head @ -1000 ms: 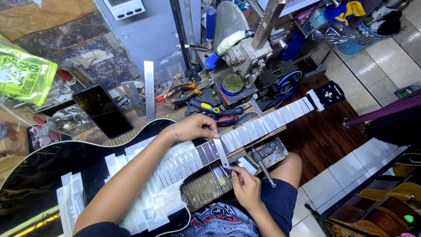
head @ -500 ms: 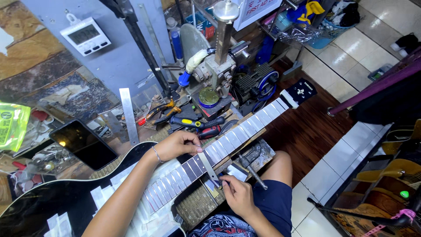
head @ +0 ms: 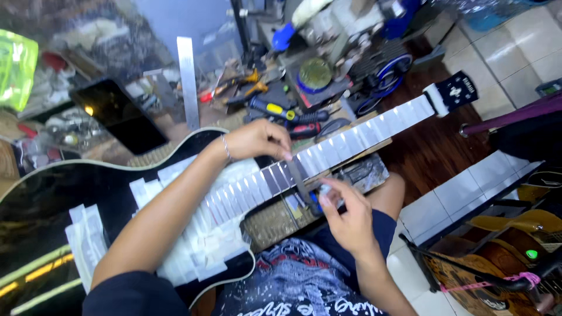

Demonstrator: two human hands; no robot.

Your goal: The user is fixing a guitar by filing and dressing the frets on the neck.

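A black guitar (head: 70, 193) lies across the lap; the left hand (head: 257, 140) presses its taped neck (head: 351, 143), the right hand (head: 345, 213) pinches a small tool (head: 319, 196). Screwdrivers (head: 281, 111) and a steel ruler (head: 188, 82) crowd the worktop (head: 234, 120) beyond.

My left hand (head: 257, 140) hides part of the guitar neck (head: 351, 140); tools beyond neck blurred, small thing in my right hand (head: 345, 219) unclear
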